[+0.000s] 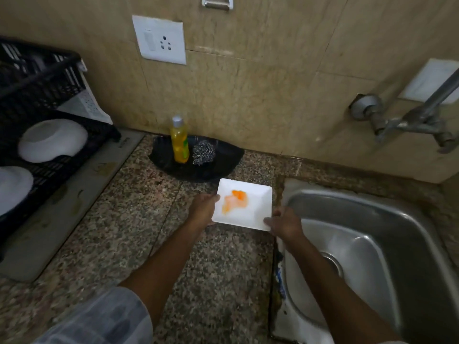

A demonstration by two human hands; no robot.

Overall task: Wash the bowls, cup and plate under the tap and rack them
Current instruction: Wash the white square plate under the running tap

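A square white plate (pixel 244 204) smeared with orange is held by the left hand (pixel 202 209) and right hand (pixel 285 223) above the granite counter (pixel 139 232), just beside the steel sink (pixel 387 244).

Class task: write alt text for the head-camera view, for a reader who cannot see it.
Two hands, left hand and right hand, hold a square white plate smeared with orange residue above a granite counter, beside a steel sink. Behind stand a yellow soap bottle and steel scrubber; white bowls sit upside down in a black rack at left.
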